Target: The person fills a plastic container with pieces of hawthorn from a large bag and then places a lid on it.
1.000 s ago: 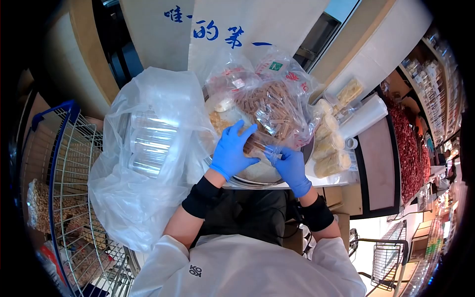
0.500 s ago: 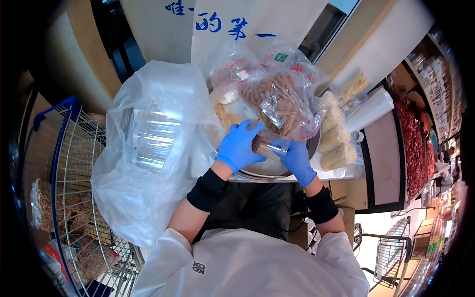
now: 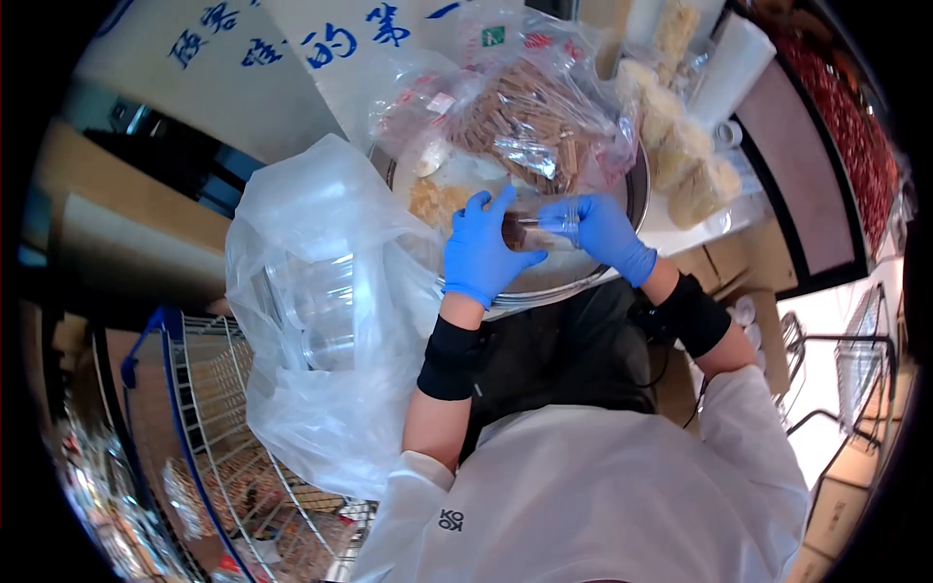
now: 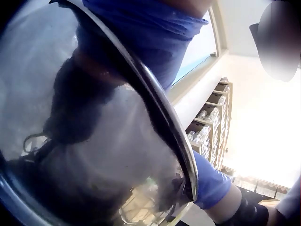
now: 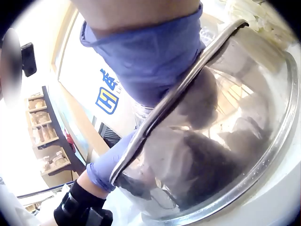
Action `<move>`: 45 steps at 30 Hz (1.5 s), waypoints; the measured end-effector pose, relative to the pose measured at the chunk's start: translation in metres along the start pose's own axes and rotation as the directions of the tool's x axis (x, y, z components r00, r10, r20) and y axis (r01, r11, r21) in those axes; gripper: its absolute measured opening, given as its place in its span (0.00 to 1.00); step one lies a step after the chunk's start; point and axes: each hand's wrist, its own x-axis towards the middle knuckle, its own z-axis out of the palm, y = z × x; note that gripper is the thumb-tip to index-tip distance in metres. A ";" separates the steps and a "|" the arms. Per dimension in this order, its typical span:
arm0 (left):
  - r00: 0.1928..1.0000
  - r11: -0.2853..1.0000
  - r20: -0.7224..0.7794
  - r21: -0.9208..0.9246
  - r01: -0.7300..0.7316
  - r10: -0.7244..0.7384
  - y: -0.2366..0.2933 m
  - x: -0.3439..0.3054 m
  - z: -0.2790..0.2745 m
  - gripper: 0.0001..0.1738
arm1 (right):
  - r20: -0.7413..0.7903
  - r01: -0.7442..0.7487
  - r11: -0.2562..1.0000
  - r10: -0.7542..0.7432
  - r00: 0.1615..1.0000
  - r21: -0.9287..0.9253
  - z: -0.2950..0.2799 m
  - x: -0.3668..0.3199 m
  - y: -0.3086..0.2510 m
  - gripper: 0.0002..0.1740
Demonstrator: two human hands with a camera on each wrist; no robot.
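Observation:
A clear plastic jar lies on its side over the metal basin, with brown sticks at its left end. My left hand, in a blue glove, grips that end with thumb and fingers spread around it. At the threaded mouth is my right hand, gloved too; its fingers show through the clear neck, and I cannot tell whether they pinch anything. A plastic bag of brown sticks rests behind the jar. The wrist views show the gloves above the basin's shiny side, their fingers hidden.
A large translucent bag of clear jars stands to the left. Tan thin slices lie in the basin. Filled containers and a white roll are at the right. A wire shopping cart stands at lower left.
The head view has swung and tilted, shifting the scene. The jar stays between both hands; the right hand's fingers now overlap its mouth more plainly.

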 end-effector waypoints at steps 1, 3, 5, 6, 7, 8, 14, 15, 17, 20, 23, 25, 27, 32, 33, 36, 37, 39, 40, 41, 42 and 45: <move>1.000 1.000 -0.015 0.017 -0.011 0.012 0.000 0.001 0.002 0.53 | -0.014 0.192 0.981 -0.193 0.981 -0.019 0.002 0.007 0.015 0.15; 1.000 0.998 0.008 0.059 -0.025 0.024 -0.002 0.001 0.006 0.53 | -0.024 0.345 0.937 -0.347 0.937 -0.056 0.004 0.004 0.021 0.16; 1.000 0.993 0.017 0.121 -0.001 -0.001 0.000 0.000 0.007 0.54 | -0.041 0.285 0.957 -0.288 0.957 -0.057 0.006 0.007 0.027 0.17; 0.999 0.991 0.047 0.134 -0.018 0.012 0.000 0.001 0.007 0.54 | -0.031 0.243 0.966 -0.246 0.969 -0.083 0.007 0.009 0.028 0.17; 0.997 0.993 0.075 0.121 0.005 -0.014 0.000 0.001 0.008 0.54 | -0.065 0.249 0.965 -0.254 0.965 -0.084 0.007 0.007 0.027 0.16; 0.995 0.994 0.095 0.107 0.031 -0.041 0.000 0.002 0.008 0.55 | -0.077 0.239 0.969 -0.244 0.967 -0.065 0.007 0.005 0.026 0.16; 0.997 0.995 0.077 0.099 -0.003 -0.005 0.001 0.002 0.008 0.54 | -0.106 0.320 0.912 -0.356 0.929 -0.258 0.009 0.001 0.025 0.19; 0.996 0.994 0.088 0.105 -0.008 -0.002 0.001 0.002 0.008 0.54 | -0.067 0.289 0.911 -0.321 0.945 -0.293 0.007 0.000 0.022 0.20; 0.997 0.997 0.075 0.076 -0.018 0.012 0.001 0.003 0.008 0.53 | -0.037 0.255 0.913 -0.280 0.959 -0.318 0.006 0.002 0.024 0.21; 0.997 0.996 0.071 0.077 -0.034 0.028 -0.005 0.002 0.010 0.55 | 0.071 0.371 0.845 -0.374 0.925 -0.386 0.006 0.011 0.038 0.13; 0.999 0.994 0.031 0.095 -0.047 0.044 -0.004 0.000 0.009 0.54 | 0.111 0.567 0.767 -0.563 0.819 -0.299 0.011 0.016 0.047 0.16; 0.997 0.992 0.013 0.109 -0.071 0.070 -0.004 -0.001 0.010 0.54 | 0.153 0.509 0.823 -0.485 0.861 -0.252 0.009 0.012 0.040 0.19; 0.995 0.988 -0.009 0.122 -0.093 0.095 -0.002 -0.001 0.009 0.53 | 0.266 0.548 0.762 -0.480 0.836 -0.345 0.001 0.007 0.026 0.18; 0.998 0.989 0.025 0.135 -0.063 0.060 0.003 -0.002 0.005 0.53 | 0.401 0.659 0.665 -0.530 0.748 -0.350 0.002 0.012 0.035 0.22; 0.998 0.988 0.023 0.136 -0.066 0.063 0.003 -0.001 0.006 0.53 | 0.341 0.530 0.774 -0.422 0.840 -0.347 0.000 0.007 0.027 0.22; 0.999 0.993 -0.013 0.107 -0.050 0.052 0.002 -0.001 0.008 0.53 | 0.216 0.420 0.849 -0.366 0.905 -0.321 0.002 0.005 0.028 0.21; 0.997 0.992 -0.028 0.111 -0.063 0.067 0.001 -0.001 0.009 0.53 | 0.144 0.452 0.836 -0.429 0.892 -0.310 0.005 0.007 0.033 0.21; 0.996 0.990 -0.039 0.119 -0.076 0.081 0.001 -0.001 0.008 0.53 | 0.167 0.510 0.802 -0.482 0.860 -0.312 0.013 0.015 0.042 0.20; 0.997 0.989 -0.028 0.131 -0.072 0.077 0.002 -0.001 0.007 0.53 | 0.189 0.563 0.764 -0.531 0.826 -0.315 0.015 0.019 0.047 0.19; 0.997 0.987 -0.017 0.143 -0.069 0.072 0.002 -0.002 0.006 0.53 | 0.188 0.564 0.765 -0.532 0.826 -0.312 0.014 0.018 0.046 0.19; 0.997 0.987 -0.016 0.146 -0.069 0.072 0.002 -0.002 0.006 0.53 | 0.187 0.517 0.811 -0.482 0.856 -0.274 0.012 0.017 0.044 0.19; 0.996 0.987 -0.027 0.138 -0.080 0.084 0.002 -0.001 0.007 0.53 | 0.188 0.470 0.853 -0.436 0.880 -0.224 0.004 0.008 0.032 0.19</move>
